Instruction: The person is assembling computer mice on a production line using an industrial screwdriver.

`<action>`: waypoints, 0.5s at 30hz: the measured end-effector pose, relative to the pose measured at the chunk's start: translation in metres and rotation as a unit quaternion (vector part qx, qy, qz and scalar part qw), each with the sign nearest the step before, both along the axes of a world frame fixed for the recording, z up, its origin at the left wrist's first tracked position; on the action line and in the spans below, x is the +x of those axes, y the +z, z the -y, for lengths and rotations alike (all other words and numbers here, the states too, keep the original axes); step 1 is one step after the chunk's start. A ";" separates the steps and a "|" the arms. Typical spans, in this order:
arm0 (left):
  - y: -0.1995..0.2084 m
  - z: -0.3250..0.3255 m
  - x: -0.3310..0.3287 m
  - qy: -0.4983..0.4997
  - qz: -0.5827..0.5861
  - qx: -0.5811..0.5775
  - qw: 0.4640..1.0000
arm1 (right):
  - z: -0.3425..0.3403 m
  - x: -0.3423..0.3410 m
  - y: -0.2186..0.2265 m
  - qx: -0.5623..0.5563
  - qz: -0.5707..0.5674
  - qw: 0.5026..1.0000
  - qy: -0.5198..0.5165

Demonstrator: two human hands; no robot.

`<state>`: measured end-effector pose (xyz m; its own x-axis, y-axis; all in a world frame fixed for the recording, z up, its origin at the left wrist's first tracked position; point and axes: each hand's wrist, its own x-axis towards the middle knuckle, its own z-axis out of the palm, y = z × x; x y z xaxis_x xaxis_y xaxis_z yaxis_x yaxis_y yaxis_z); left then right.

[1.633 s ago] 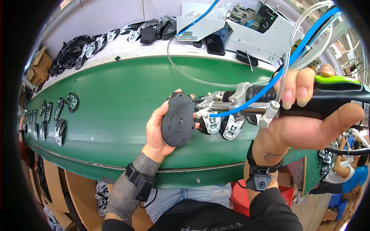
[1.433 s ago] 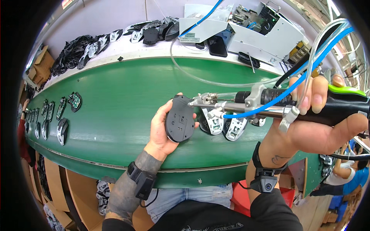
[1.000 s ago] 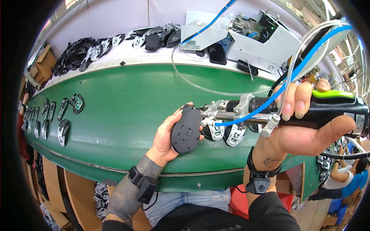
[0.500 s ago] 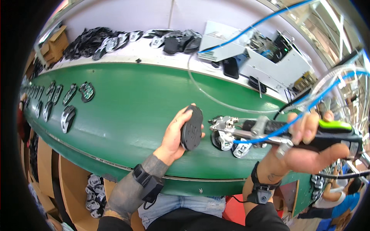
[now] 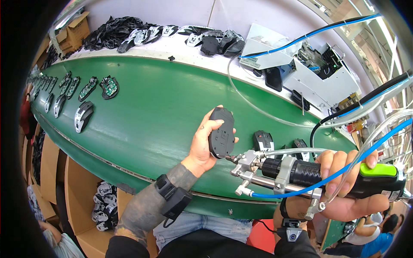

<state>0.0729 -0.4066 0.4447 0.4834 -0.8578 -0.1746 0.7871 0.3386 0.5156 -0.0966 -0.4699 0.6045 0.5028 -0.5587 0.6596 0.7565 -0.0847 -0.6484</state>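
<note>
Green work surface (image 5: 172, 103) beneath both hands, powered screwdriver (image 5: 306, 173) in the right hand (image 5: 343, 188), black mouse shell (image 5: 221, 136) in the left hand (image 5: 202, 146)

Right fingers wrapped round the black barrel, probably the heaviest load, stiff, and likely to be pulled by the blue hose (image 5: 275, 196) running across them, so best gripped right there; left fingers clasping the mouse shell, thumb pressed on the holed face, fingertips round the opposite edge; likely light and rigid, perhaps smooth enough to slide, so best held by the long edges, holes uncovered; metal tip (image 5: 231, 158) at the lower end, below the left fingers, contact unclear
</note>
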 end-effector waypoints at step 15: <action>0.002 -0.003 -0.004 -0.028 0.010 0.009 1.000 | -0.001 0.000 0.002 -0.024 -0.011 1.000 -0.011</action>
<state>0.0689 -0.4038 0.4470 0.4387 -0.8802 -0.1809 0.7940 0.2855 0.5367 -0.0968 -0.4685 0.6068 0.5060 -0.5373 0.6747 0.7396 -0.1323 -0.6599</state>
